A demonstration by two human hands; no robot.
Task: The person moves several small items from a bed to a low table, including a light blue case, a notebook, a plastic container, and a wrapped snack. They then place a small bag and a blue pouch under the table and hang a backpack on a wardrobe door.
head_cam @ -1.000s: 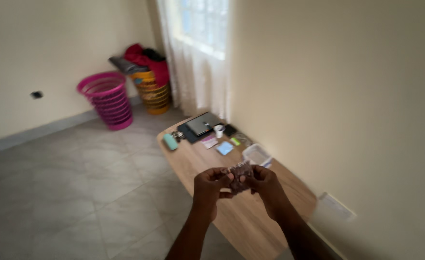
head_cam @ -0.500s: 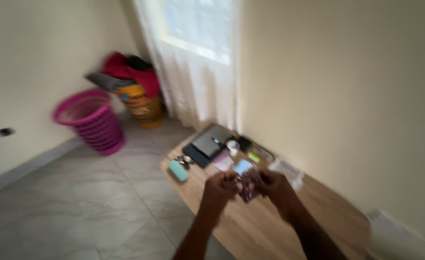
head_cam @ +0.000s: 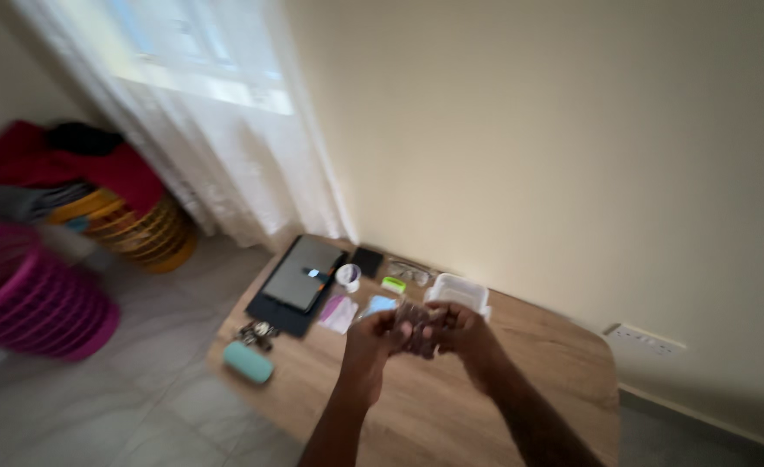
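Above a wooden table (head_cam: 520, 380), the left hand (head_cam: 373, 339) and right hand (head_cam: 464, 329) pinch a small dark patterned piece (head_cam: 416, 318) between closed fingertips, apparently mid-handling, needing a steady grip.

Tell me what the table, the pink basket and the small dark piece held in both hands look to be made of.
Table: wood or wood-look laminate, matte, with pale grain lines. Pink basket: probably moulded plastic, with ribbed openwork sides and a slight sheen. Small dark piece, pinched between the left hand and right hand: likely patterned cloth, since it looks limp, though it is too blurred to be sure.
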